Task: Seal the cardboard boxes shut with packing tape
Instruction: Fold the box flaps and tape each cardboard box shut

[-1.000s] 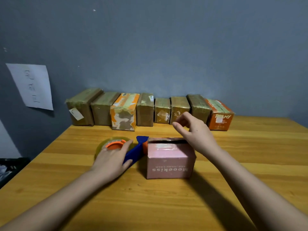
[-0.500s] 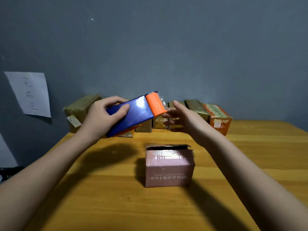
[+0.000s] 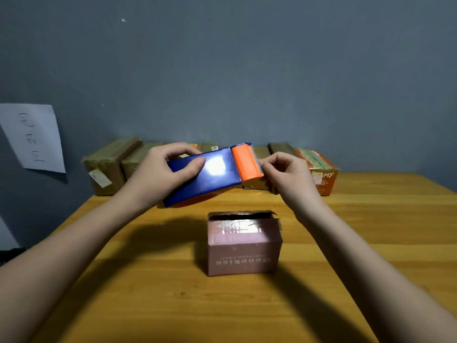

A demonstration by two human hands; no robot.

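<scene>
Back-wall boxes (image 3: pixel 111 164) half-hidden behind tape dispenser (image 3: pixel 210 172)

A small, makeshift parcel-packing station in a plain room: a wooden bench (image 3: pixel 371 243) set against a bare grey-blue wall (image 3: pixel 247 70), a row of taped cardboard parcels (image 3: pixel 111 164) lined along its far edge, and a handwritten paper notice (image 3: pixel 32 137) fixed to the wall.

Head-worn camera faces forward and down, close over the wooden table (image 3: pixel 371 243).
</scene>
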